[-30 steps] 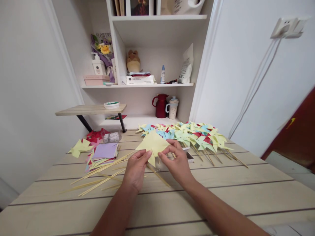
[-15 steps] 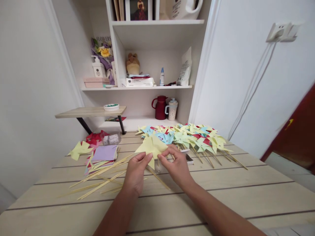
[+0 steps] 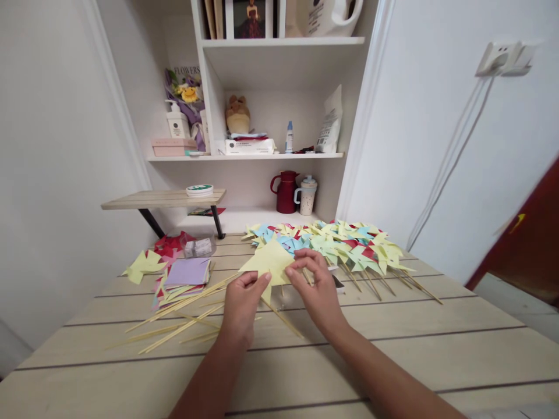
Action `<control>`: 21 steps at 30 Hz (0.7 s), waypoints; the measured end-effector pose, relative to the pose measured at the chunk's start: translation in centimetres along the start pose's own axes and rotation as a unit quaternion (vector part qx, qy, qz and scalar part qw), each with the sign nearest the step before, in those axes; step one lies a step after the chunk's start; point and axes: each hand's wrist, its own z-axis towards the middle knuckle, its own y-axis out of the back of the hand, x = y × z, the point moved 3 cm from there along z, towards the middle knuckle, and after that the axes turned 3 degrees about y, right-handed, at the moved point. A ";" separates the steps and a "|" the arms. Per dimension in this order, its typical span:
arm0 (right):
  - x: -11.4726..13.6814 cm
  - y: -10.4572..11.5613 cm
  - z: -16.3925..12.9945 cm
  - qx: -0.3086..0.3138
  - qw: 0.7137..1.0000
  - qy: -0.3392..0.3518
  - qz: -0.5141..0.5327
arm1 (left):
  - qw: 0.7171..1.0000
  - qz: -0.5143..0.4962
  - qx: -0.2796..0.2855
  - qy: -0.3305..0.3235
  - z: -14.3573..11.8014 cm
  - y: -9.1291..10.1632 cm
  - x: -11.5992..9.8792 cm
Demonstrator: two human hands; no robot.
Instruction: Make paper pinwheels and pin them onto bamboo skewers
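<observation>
A yellow paper pinwheel piece (image 3: 268, 262) is held up above the wooden table (image 3: 393, 349) between both my hands. My left hand (image 3: 241, 305) pinches its lower left flap. My right hand (image 3: 317, 288) grips its right side with thumb and fingers. Under the paper a thin wooden stick (image 3: 282, 317) slants down to the right; I cannot tell whether it is joined to the paper. Behind my hands lies a heap of finished pinwheels (image 3: 345, 244) in yellow, blue, green and red on sticks.
Loose wooden sticks (image 3: 174, 326) lie to the left, next to a stack of coloured paper squares (image 3: 186, 273) and a yellow cut sheet (image 3: 142, 265). A small clear box (image 3: 198, 246) sits behind them. Shelves with a red jug (image 3: 286, 189) stand at the back.
My right hand has shifted slightly up and right along the yellow paper's edge. The paper has turned a little. The view has drifted slightly.
</observation>
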 end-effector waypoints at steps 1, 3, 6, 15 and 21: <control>-0.2 0.2 0.2 -0.008 1.000 -0.004 0.002 | 1.000 0.007 -0.006 -0.002 0.0 0.0 0.0; -0.7 0.4 0.5 -0.006 0.999 -0.026 0.021 | 1.000 0.014 -0.015 -0.004 -0.1 -0.1 -0.1; -1.8 0.4 1.0 0.036 0.994 -0.081 0.071 | 0.999 0.033 -0.022 -0.016 -0.1 -0.3 -0.2; -1.3 0.5 1.4 0.128 0.987 -0.073 0.066 | 0.979 0.170 -0.020 -0.107 0.3 -0.2 -0.5; -0.9 0.6 1.5 0.143 0.986 -0.070 0.045 | 0.962 0.220 -0.017 -0.158 -0.3 -0.6 -1.2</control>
